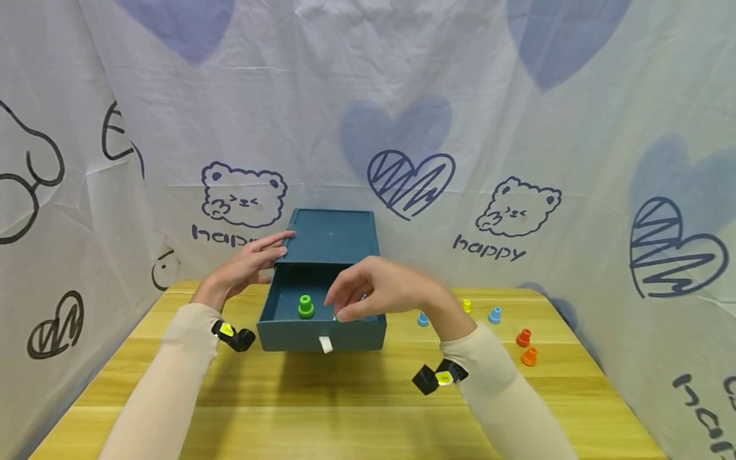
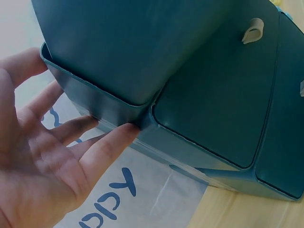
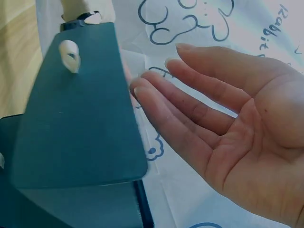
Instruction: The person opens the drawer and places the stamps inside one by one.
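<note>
A dark teal drawer box (image 1: 333, 236) stands at the back of the table with its top drawer (image 1: 287, 335) pulled out. Inside the drawer, a green stepped peg (image 1: 306, 306) stands upright. My left hand (image 1: 244, 268) rests its fingertips against the left side of the box; in the left wrist view the fingers (image 2: 109, 149) are extended along its edge. Over the right part of the drawer hovers my right hand (image 1: 385, 287), fingers loosely bent and holding nothing in the right wrist view. Bits of light teal show beneath it, mostly hidden.
A white loop tab (image 1: 326, 344) hangs on the drawer front. To the right on the wooden table (image 1: 345, 415) stand blue pegs (image 1: 495, 314), a yellow peg (image 1: 467, 306), a red peg (image 1: 523, 337) and an orange peg (image 1: 529, 356). Printed cloth (image 1: 322, 147) hangs behind.
</note>
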Demonstrator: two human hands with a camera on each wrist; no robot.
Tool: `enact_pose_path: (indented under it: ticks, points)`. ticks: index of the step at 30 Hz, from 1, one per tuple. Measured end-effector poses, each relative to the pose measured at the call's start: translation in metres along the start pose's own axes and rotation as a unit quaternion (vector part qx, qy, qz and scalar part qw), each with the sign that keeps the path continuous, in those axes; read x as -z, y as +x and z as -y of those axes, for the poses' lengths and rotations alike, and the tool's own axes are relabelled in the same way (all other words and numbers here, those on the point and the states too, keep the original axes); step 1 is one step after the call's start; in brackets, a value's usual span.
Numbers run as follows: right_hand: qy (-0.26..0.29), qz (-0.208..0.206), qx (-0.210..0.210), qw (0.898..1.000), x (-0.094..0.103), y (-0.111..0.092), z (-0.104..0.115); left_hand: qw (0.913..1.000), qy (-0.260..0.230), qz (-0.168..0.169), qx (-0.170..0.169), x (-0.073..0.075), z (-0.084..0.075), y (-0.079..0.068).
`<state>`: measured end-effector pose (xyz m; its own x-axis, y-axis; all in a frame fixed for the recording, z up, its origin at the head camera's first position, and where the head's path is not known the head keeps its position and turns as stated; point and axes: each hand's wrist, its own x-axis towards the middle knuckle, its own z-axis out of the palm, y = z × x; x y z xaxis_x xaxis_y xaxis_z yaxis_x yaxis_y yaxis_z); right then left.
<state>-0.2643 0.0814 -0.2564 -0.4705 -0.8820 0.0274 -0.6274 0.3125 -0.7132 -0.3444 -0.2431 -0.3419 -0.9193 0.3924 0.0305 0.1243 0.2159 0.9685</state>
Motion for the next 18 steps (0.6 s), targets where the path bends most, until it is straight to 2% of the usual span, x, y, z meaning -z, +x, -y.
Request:
enact_pose_path:
  ticks: [9,14,18]
  points:
    - [-0.009,-0.060,-0.006,0.998,-0.015,-0.011,0.001,0.9991,0.035,-0.022,0.006,-0.004,-0.006,0.000]
    - [-0.003,-0.044,-0.018,0.999,-0.023,-0.014,0.001,0.9966,0.073,-0.035,0.014,-0.005,-0.010,0.002]
    - [-0.023,-0.020,-0.018,0.999,-0.031,-0.015,0.000,0.9969,0.072,-0.029,0.016,-0.005,-0.011,0.001]
